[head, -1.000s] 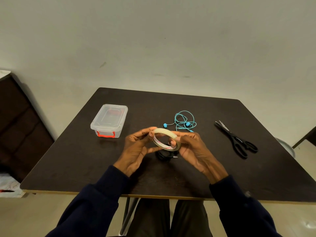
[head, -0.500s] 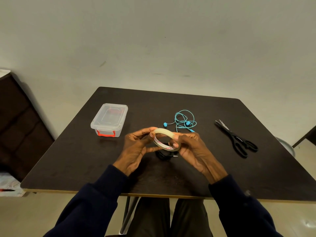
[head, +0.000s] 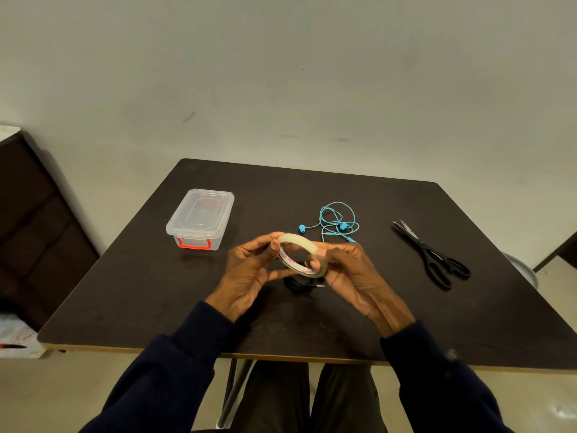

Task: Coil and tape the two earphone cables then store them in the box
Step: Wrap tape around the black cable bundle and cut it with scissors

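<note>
Pinches translucent ring-shaped tape roll (head: 304, 242) in left hand (head: 249, 273) and right hand (head: 349, 273); may fumble unseen tape end, dropping roll toward six o'clock.

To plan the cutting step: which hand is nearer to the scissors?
Right. The right hand grips the tape roll on the side toward the scissors, apart from them; the left hand grips the roll's opposite side, farther from them.

Open tabletop (head: 268, 210) btwn box (head: 199, 218) & blue earphones (head: 338, 221), also front-left; scissors (head: 432, 256) far right, black coil (head: 293, 284) mid-table.
</note>
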Available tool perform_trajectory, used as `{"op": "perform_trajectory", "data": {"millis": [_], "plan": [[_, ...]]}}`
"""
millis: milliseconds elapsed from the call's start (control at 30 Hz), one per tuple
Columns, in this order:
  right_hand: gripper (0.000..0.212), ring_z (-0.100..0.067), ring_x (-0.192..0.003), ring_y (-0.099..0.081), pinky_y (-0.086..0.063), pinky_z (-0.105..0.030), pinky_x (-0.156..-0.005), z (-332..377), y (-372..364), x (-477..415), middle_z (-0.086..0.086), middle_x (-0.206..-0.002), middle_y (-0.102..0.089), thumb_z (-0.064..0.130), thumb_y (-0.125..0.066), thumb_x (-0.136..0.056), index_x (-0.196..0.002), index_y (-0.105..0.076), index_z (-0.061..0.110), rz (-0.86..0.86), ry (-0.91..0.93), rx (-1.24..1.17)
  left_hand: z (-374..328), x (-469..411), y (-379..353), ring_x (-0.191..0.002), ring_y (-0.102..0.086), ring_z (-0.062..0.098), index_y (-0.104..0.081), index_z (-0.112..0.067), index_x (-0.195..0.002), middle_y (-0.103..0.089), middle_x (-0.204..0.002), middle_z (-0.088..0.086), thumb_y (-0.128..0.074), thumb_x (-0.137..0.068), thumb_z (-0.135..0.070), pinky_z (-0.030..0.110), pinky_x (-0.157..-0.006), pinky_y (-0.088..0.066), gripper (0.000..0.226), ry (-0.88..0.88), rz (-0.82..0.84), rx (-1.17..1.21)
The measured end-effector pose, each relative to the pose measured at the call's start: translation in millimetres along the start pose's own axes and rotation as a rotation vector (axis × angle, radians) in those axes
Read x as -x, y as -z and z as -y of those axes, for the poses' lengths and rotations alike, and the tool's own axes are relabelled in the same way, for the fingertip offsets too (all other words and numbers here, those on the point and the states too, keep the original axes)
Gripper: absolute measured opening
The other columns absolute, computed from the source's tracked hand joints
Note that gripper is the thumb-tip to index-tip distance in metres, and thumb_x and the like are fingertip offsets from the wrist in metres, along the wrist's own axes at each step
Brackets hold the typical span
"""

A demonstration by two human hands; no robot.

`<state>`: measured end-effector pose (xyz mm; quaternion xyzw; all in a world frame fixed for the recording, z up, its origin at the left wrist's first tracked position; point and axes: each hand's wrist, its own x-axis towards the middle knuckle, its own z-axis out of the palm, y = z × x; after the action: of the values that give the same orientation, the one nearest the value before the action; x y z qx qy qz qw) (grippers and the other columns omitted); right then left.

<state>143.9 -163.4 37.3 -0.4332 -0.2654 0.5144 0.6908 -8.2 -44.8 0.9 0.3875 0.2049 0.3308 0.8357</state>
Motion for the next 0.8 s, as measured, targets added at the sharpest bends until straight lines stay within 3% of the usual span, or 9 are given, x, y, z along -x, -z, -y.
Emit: {"op": "perform_trajectory", "data": {"millis": [200,267,567,667,800], "plan": [[0.026,-0.017,-0.068,-0.068,-0.059,-0.027,-0.068,-7,4,-5,-0.026,-0.095,-0.072,-0.009,-0.053,-0.078,-0.095,-0.064,-0.024,0.031,0.037,-0.002,1,-1,-1,-0.105,-0.073,0.030,-0.081,-0.014,-0.092,-0.075,-0.112,0.012,-0.076,-0.071,-0.015,0.046,-0.069,-0.062,0.022,-0.084,-0.024,-0.090],[0.025,-0.017,-0.066,-0.067,-0.059,-0.026,-0.066,-8,5,-6,-0.027,-0.096,-0.071,-0.010,-0.053,-0.079,-0.097,-0.064,-0.024,0.026,0.040,-0.004,2,-1,-2,-0.104,-0.073,0.028,-0.082,-0.017,-0.091,-0.076,-0.110,0.010,-0.076,-0.071,-0.016,0.044,-0.067,-0.062,0.021,-0.115,-0.032,-0.125],[0.018,-0.016,-0.055,-0.060,-0.054,-0.026,-0.059,-10,2,-7,-0.023,-0.071,-0.066,0.000,-0.062,-0.073,-0.081,-0.075,-0.010,-0.046,0.074,0.071,5,3,-7,-0.102,-0.074,0.027,-0.076,-0.012,-0.097,-0.078,-0.105,0.006,-0.075,-0.070,-0.016,0.042,-0.067,-0.064,0.028,-0.220,-0.069,-0.228],[0.013,-0.016,-0.054,-0.058,-0.052,-0.025,-0.059,-6,-1,-3,-0.014,-0.059,-0.062,0.002,-0.065,-0.076,-0.073,-0.076,-0.005,-0.029,0.093,0.074,5,2,-8,-0.103,-0.073,0.026,-0.076,-0.012,-0.099,-0.077,-0.107,0.007,-0.075,-0.072,-0.016,0.045,-0.070,-0.064,0.028,-0.233,-0.067,-0.247],[0.015,-0.014,-0.061,-0.062,-0.054,-0.024,-0.067,2,-3,4,-0.012,-0.065,-0.065,0.003,-0.064,-0.083,-0.079,-0.077,-0.001,0.073,0.097,0.078,3,1,-7,-0.105,-0.073,0.027,-0.077,-0.014,-0.099,-0.076,-0.110,0.009,-0.076,-0.073,-0.017,0.047,-0.072,-0.063,0.026,-0.216,-0.038,-0.176]]}}
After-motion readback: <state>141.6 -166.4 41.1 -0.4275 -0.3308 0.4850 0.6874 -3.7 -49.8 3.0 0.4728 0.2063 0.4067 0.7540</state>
